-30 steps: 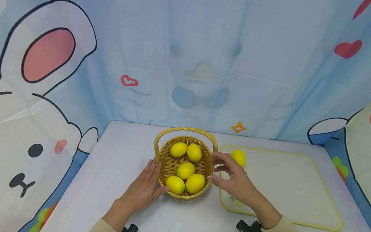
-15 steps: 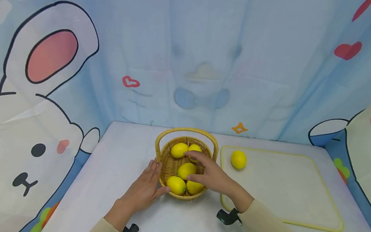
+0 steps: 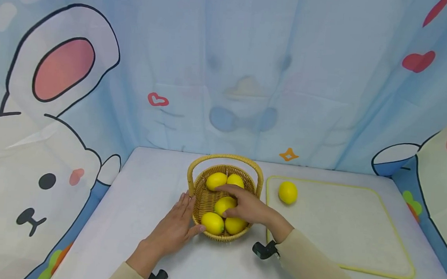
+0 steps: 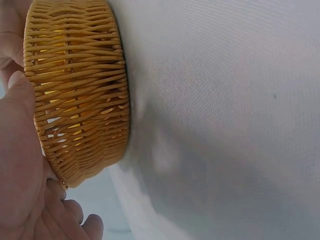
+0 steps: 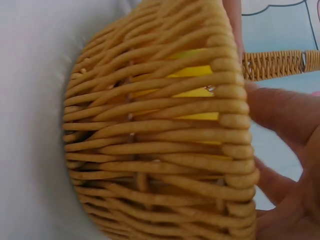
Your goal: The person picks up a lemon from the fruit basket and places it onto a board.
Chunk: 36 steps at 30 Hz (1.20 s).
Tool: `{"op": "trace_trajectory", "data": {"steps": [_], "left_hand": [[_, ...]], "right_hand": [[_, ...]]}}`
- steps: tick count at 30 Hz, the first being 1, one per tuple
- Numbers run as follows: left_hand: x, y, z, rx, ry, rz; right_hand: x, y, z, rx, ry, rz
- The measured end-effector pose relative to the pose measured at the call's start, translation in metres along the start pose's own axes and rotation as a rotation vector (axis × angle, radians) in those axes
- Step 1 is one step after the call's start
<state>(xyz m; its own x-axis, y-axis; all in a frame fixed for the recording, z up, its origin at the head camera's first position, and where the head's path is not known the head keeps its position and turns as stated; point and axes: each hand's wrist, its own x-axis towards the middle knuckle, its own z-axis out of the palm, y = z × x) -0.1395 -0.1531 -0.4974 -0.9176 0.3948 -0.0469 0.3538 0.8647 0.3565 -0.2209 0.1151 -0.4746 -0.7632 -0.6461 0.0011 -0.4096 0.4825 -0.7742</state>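
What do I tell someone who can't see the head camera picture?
A person's right hand reaches over five yellow lemons in a wicker basket, while the left hand touches its side. Another lemon sits on a yellow-edged board at right.

No lettering, number or label (nor brand) can be read.

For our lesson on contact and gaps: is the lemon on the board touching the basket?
Apart. The head view shows it: white tabletop and a strip of board lie between the lemon and the basket.
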Motion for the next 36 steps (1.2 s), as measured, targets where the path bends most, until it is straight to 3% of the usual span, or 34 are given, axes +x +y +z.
{"op": "trace_trajectory", "data": {"steps": [10,14,18,21,24,30,36], "left_hand": [[0.000,-0.001,0.001,-0.026,-0.007,-0.002],[0.000,-0.001,0.001,-0.029,-0.007,-0.001],[0.001,-0.001,0.001,-0.019,-0.003,-0.003],[0.001,-0.002,0.002,-0.019,-0.002,-0.002],[0.001,-0.002,0.002,-0.023,-0.001,0.003],[0.000,-0.001,0.001,-0.021,-0.007,0.003],[0.000,-0.002,0.000,-0.016,-0.013,0.004]], "right_hand": [[0.016,-0.002,0.011,-0.060,-0.017,0.078],[0.016,-0.005,0.016,-0.071,0.054,0.101],[0.016,-0.011,0.022,-0.135,0.163,0.206],[0.018,-0.014,0.026,-0.180,0.189,0.267],[0.020,-0.015,0.030,-0.185,0.178,0.261],[0.029,-0.017,0.033,-0.082,0.156,0.182],[0.039,-0.018,0.036,-0.067,0.115,0.176]]}}
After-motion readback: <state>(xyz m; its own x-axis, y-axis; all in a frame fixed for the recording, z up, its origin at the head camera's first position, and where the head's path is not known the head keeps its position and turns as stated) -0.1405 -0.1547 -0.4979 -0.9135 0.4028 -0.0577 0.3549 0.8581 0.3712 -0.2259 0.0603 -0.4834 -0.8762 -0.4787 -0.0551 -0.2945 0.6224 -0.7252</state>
